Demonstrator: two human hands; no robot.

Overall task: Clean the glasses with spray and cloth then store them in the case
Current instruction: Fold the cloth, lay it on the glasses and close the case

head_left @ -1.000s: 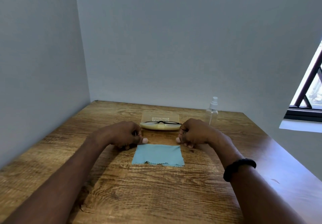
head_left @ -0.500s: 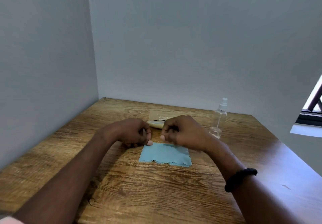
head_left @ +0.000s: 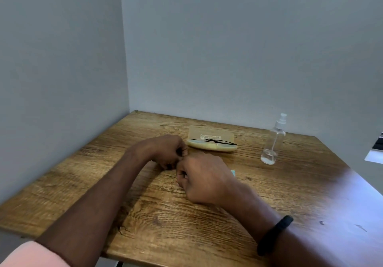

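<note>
Glasses (head_left: 214, 141) with a thin dark frame lie in the open beige case (head_left: 211, 142), which sits on the counter (head_left: 310, 194) just beyond the two hands, apart from both. The left hand (head_left: 167, 152) rests on the wood with its fingers curled in toward the palm, a loose fist; whether anything is pinched in that grip cannot be told. The right hand (head_left: 204, 178) lies just nearer the camera and to the right of the left one, knuckles up, fingers likewise curled under, and the two hands meet at the thumbs and forefingers. The right hand covers nearly all of the blue cloth (head_left: 233, 172): only a small corner shows at its right edge, against the wood, and it cannot be told whether the right grip is closed on the cloth or merely pressing on it. A clear spray bottle (head_left: 273, 142) with a white nozzle stands upright well to the right of the right hand and beyond it, right of the case and apart from it, with a little liquid at its bottom. A black band (head_left: 274, 234) circles the right wrist, and a pale pink sleeve (head_left: 29, 256) shows at the near end of the left arm. Grey walls (head_left: 228, 48) close the counter at the back and on the left.
</note>
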